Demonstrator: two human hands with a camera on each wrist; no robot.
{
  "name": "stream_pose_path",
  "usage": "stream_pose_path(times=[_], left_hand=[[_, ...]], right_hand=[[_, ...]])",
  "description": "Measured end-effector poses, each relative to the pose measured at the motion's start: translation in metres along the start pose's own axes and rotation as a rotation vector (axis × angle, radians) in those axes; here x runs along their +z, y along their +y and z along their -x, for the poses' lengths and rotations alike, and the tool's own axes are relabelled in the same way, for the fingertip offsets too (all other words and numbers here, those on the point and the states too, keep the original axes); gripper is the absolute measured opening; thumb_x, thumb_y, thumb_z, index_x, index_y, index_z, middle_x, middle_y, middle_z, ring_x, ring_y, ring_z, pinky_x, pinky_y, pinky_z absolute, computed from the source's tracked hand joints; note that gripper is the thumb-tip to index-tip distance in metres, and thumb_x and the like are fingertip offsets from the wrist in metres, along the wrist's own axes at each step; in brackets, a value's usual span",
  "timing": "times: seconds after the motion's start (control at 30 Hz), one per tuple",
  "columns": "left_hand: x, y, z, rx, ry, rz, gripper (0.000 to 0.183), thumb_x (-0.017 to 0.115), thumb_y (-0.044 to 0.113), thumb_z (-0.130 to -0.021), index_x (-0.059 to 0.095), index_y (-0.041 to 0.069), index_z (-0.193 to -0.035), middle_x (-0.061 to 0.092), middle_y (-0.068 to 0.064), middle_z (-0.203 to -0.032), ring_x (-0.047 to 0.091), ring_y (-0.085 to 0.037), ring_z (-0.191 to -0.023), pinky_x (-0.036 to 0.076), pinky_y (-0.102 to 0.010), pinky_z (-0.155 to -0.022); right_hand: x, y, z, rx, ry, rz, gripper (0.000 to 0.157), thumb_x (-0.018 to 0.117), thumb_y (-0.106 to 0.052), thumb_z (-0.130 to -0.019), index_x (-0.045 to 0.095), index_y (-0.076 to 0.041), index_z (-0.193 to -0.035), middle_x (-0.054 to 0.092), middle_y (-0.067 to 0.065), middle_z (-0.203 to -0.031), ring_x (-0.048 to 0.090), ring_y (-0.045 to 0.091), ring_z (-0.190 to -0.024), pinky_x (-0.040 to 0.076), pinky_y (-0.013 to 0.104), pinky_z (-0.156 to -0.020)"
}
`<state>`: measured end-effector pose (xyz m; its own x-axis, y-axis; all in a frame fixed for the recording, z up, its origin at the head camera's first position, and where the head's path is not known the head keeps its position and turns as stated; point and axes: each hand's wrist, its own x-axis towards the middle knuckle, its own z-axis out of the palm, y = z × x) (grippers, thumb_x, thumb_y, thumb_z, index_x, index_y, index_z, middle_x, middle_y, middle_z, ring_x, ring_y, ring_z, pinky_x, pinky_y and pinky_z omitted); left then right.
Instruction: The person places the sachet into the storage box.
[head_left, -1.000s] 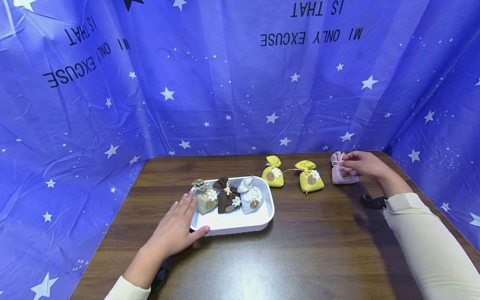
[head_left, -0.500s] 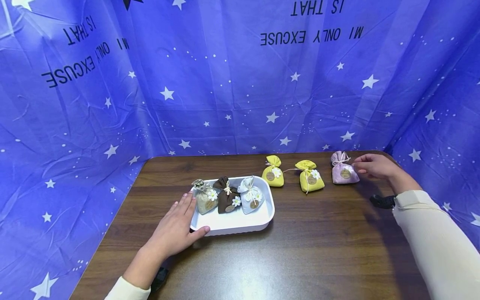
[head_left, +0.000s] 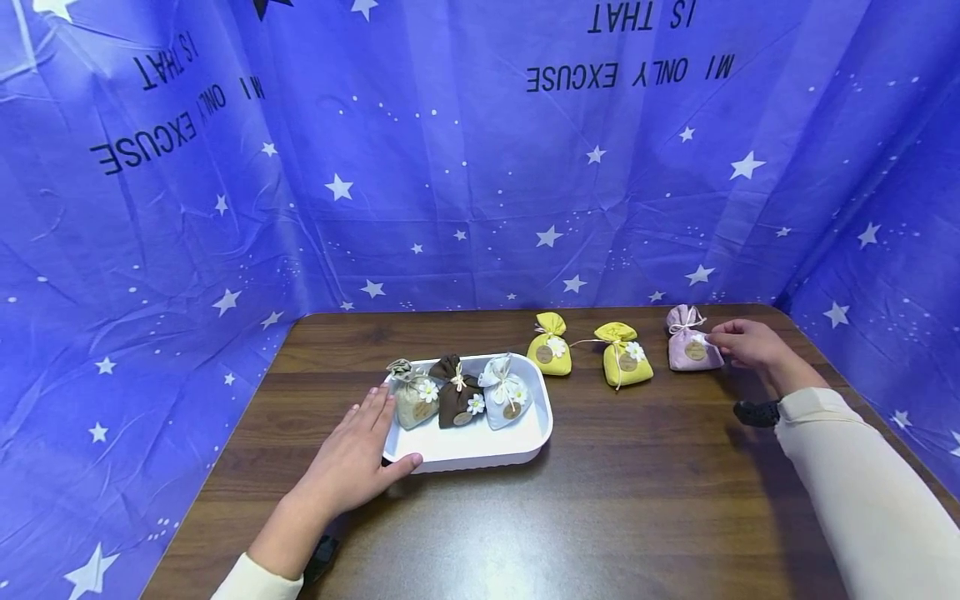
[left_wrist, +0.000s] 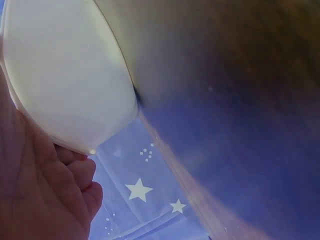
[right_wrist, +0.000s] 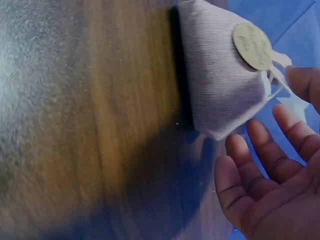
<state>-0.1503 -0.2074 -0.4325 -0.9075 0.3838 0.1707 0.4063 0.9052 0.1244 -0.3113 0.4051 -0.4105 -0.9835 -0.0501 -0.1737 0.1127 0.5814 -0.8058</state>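
My left hand (head_left: 348, 467) rests against the left end of a white tray (head_left: 457, 450), its fingers laid along the rim and the thumb at the front edge. Inside the tray lie a beige sachet (head_left: 415, 408), a brown sachet (head_left: 452, 407) and a white sachet (head_left: 497, 412), each tied with cord and bearing a flower. At the back right, my right hand (head_left: 757, 352) is beside a pink sachet (head_left: 684, 352). In the right wrist view, its fingers are spread and loosely bent near the pink cloth (right_wrist: 225, 75), holding nothing; contact is hard to tell.
Two yellow sachets, a left one (head_left: 558, 360) and a right one (head_left: 624, 367), sit between the tray and the pink sachet. All stand on a brown wooden table (head_left: 600, 508). A blue star-patterned curtain (head_left: 480, 167) encloses the back and sides.
My right hand drew away rightward from the pink sachet's tie, then came slightly back toward its side. The left hand and tray have stayed put; the head view has shifted slightly.
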Motion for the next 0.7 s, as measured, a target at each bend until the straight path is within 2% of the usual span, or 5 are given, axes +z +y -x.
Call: stream_pose_path(times=[0.1,0.3,0.4,0.53,0.7], left_hand=[[0.000,0.001,0.001,0.001,0.005,0.004,0.098,0.050,0.068,-0.092,0.035,-0.012,-0.147,0.024,-0.026,-0.158,0.023,-0.039,-0.146,0.025,-0.054,-0.116],[0.000,0.001,0.000,-0.001,0.002,0.001,0.098,0.049,0.068,-0.093,0.035,-0.012,-0.147,0.024,-0.027,-0.158,0.022,-0.039,-0.146,0.025,-0.054,-0.116],[0.000,0.001,0.000,0.000,0.000,0.000,0.098,0.049,0.068,-0.093,0.035,-0.012,-0.147,0.023,-0.026,-0.159,0.022,-0.039,-0.147,0.025,-0.053,-0.116],[0.001,0.001,-0.001,0.002,0.002,0.001,0.098,0.049,0.068,-0.093,0.036,-0.012,-0.147,0.023,-0.026,-0.159,0.023,-0.039,-0.146,0.026,-0.053,-0.116],[0.001,0.001,-0.001,-0.003,-0.001,0.002,0.098,0.049,0.068,-0.093,0.036,-0.012,-0.147,0.024,-0.026,-0.158,0.023,-0.040,-0.146,0.026,-0.054,-0.116]], right_hand=[[0.004,0.004,-0.004,0.039,-0.011,-0.014,0.042,0.052,-0.024,-0.102,0.044,0.012,-0.122,0.055,-0.005,-0.091,0.054,0.005,-0.080,0.053,0.032,-0.071],[0.010,0.010,-0.009,0.092,-0.032,-0.061,0.045,0.048,-0.027,-0.103,0.040,0.012,-0.124,0.044,0.015,-0.112,0.048,0.011,-0.089,0.053,0.033,-0.076],[0.012,0.011,-0.009,0.092,-0.034,-0.069,0.043,0.049,-0.026,-0.102,0.042,0.011,-0.123,0.048,0.014,-0.112,0.050,0.009,-0.089,0.054,0.033,-0.075],[0.013,0.010,-0.008,0.102,-0.054,-0.091,0.040,0.051,-0.024,-0.100,0.043,0.009,-0.121,0.051,0.005,-0.100,0.051,0.009,-0.084,0.055,0.033,-0.074],[0.014,0.007,-0.007,0.124,-0.099,-0.129,0.039,0.055,-0.024,-0.100,0.043,0.005,-0.122,0.048,-0.001,-0.089,0.050,0.010,-0.078,0.055,0.034,-0.075]])
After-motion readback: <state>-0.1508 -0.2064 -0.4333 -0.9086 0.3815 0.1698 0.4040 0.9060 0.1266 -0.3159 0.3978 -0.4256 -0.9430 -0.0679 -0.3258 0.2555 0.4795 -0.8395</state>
